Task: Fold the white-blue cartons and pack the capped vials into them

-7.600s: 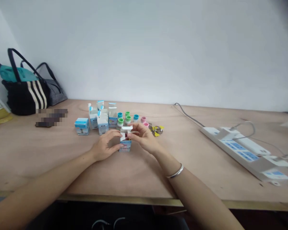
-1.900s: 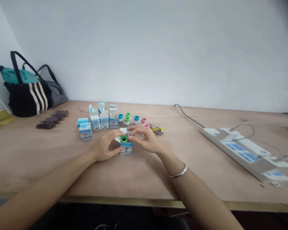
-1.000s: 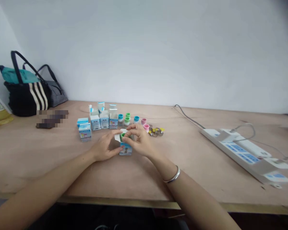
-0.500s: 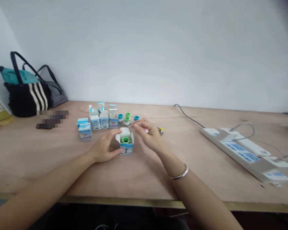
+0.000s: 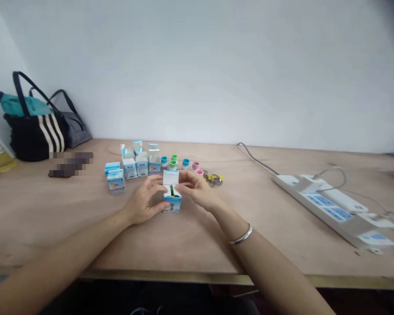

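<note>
A small blue-and-white cardboard box (image 5: 172,205) stands upright on the table between my hands. Its two side flaps are folded inward, and a strip of the green-rimmed item inside shows between them. The back lid flap points up. My left hand (image 5: 147,201) grips the box from the left, thumb on its front and fingers at the top edge. From the right, my right hand (image 5: 197,188) has its fingers on the right side flap and behind the lid. Just behind are small jars with green (image 5: 173,164), blue (image 5: 185,163) and pink (image 5: 195,166) rings.
Several open boxes (image 5: 130,168) stand behind on the left, beside two closed boxes (image 5: 116,181). Metal pieces with yellow bits (image 5: 213,179) lie right of the jars. A white power strip (image 5: 328,210) is at right; bags (image 5: 36,135) and a blurred dark object (image 5: 70,165) at left.
The box's side flaps have been folded in over the green-rimmed item. My right hand has moved left and down onto the box, uncovering the pink-ringed jars and metal pieces.
</note>
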The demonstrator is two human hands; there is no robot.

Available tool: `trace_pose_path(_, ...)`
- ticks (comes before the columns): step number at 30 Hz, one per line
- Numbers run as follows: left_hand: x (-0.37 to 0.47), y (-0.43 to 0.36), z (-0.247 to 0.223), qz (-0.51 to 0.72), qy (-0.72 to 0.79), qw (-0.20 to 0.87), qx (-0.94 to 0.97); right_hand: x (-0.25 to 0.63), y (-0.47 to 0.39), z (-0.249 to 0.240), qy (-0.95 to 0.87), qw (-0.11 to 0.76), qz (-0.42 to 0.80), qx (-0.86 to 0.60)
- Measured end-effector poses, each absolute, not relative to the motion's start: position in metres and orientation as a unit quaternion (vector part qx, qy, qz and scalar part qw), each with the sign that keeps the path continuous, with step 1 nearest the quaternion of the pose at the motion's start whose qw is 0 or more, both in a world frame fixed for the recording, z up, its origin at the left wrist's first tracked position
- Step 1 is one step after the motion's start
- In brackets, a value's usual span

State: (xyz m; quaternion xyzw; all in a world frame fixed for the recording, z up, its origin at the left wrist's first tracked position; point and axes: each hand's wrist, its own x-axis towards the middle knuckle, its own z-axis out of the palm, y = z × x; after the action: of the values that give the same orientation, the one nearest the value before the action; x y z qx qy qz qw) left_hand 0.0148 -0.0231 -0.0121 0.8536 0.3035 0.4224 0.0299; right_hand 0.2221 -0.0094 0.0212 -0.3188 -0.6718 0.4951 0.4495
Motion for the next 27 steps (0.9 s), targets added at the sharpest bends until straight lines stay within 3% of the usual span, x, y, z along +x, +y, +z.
trace_pose_path(8,0.012,-0.018,-0.021,0.456,0.297,0.079,0.836,0.226,-0.009,0.024,-0.762,0.471,0.328,-0.299)
trace_pose_path(12,0.012,-0.014,-0.026,0.473,0.286,0.112,0.826,0.225,-0.011,0.024,-0.779,0.480,0.302,-0.269)
trace_pose_path(20,0.014,-0.017,-0.023,0.467,0.286,0.089,0.832,0.226,-0.018,0.027,-0.823,0.454,0.205,-0.274)
trace_pose_path(27,0.012,-0.019,-0.017,0.438,0.292,0.047,0.849,0.232,-0.022,0.036,-0.852,0.414,0.189,-0.256)
